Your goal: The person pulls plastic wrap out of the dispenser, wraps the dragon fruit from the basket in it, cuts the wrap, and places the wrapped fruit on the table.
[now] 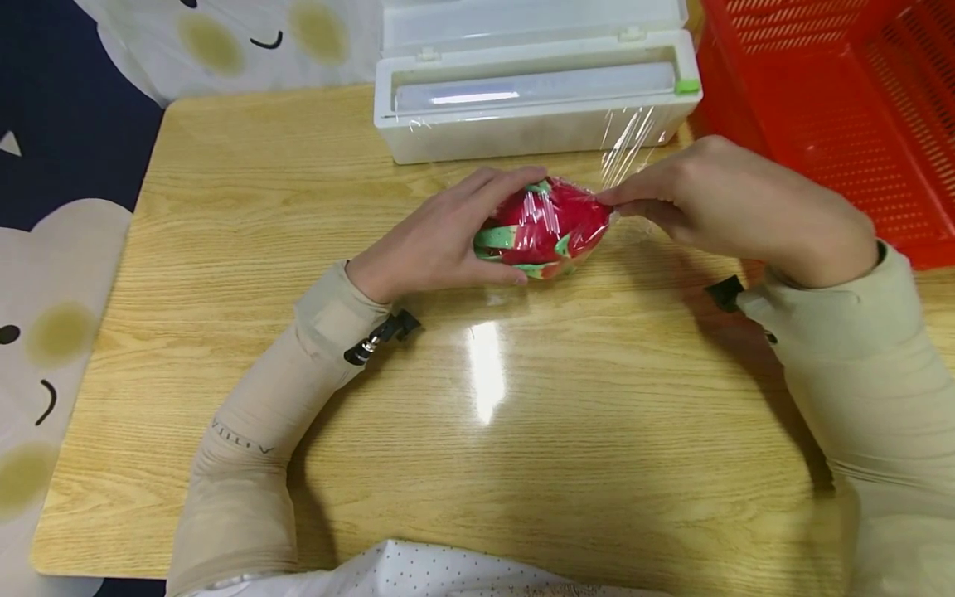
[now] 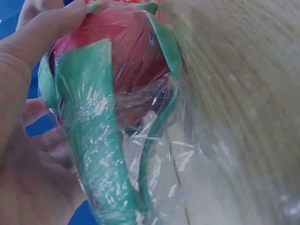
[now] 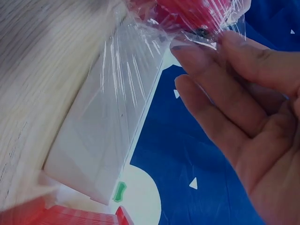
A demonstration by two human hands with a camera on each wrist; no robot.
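Observation:
A red dragon fruit (image 1: 570,211) with green scales is covered in clear cling film (image 2: 187,154). My left hand (image 1: 440,236) grips it from the left, fingers over the top and thumb along the near side. At the fruit's right end my right hand (image 1: 716,203) pinches the film between thumb and forefinger. From there a stretched strip of film runs back toward the white cling film box (image 1: 515,137). In the right wrist view, that hand (image 3: 243,89) holds the film close against the fruit (image 3: 187,11).
The box's lid (image 1: 522,21) stands raised, with a film roll (image 1: 537,84) inside and a green slider (image 1: 687,86) at its right end. A red plastic basket (image 1: 821,108) stands at the back right. The wooden table (image 1: 522,464) lies beneath both arms.

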